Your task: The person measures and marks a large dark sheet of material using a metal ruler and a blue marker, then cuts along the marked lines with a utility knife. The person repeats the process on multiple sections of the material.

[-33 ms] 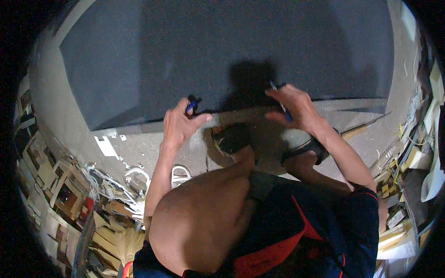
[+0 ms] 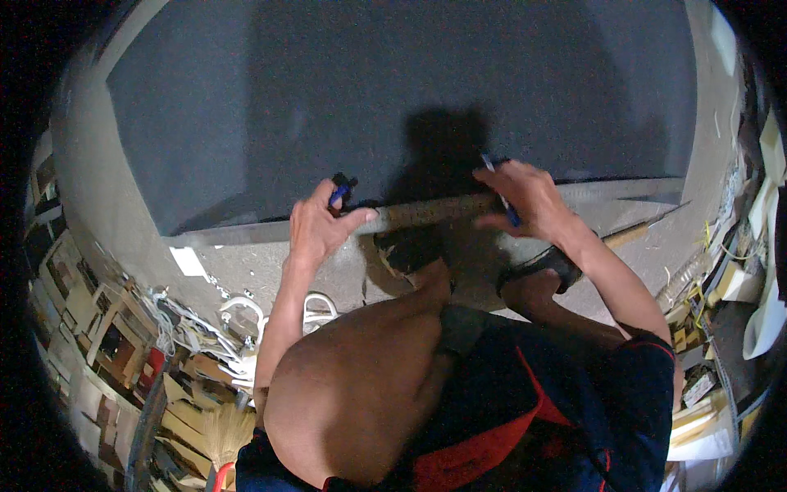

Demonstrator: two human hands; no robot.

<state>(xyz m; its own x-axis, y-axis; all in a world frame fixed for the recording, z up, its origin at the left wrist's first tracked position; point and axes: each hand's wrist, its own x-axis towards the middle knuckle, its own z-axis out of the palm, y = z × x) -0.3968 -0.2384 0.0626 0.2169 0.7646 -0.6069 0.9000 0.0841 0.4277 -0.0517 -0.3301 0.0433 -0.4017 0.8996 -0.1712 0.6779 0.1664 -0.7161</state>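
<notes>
A large dark grey sheet (image 2: 344, 90) lies on the floor in front of me. Along its near edge runs a long, thin metal straightedge (image 2: 426, 211). My left hand (image 2: 314, 223) is curled around a small blue-and-black object (image 2: 339, 193), whose kind I cannot make out; its thumb rests at the straightedge. My right hand (image 2: 529, 195) grips a slim blue pen-like tool (image 2: 512, 215) with a pale tip pointing toward the sheet. Its fingers and thumb are around the straightedge, though shadow hides whether they touch it.
My feet in dark sandals (image 2: 545, 266) are close to the straightedge. A wooden-handled tool (image 2: 627, 234) lies by the right foot. White tubing (image 2: 243, 307) and a straw brush (image 2: 223, 430) are at the left, with piled scraps (image 2: 115, 336) further out. More scraps line the right.
The straightedge has shifted slightly toward me and shows more below the sheet's edge. My right hand has moved a little to the right; the left hand stays nearly in place.
</notes>
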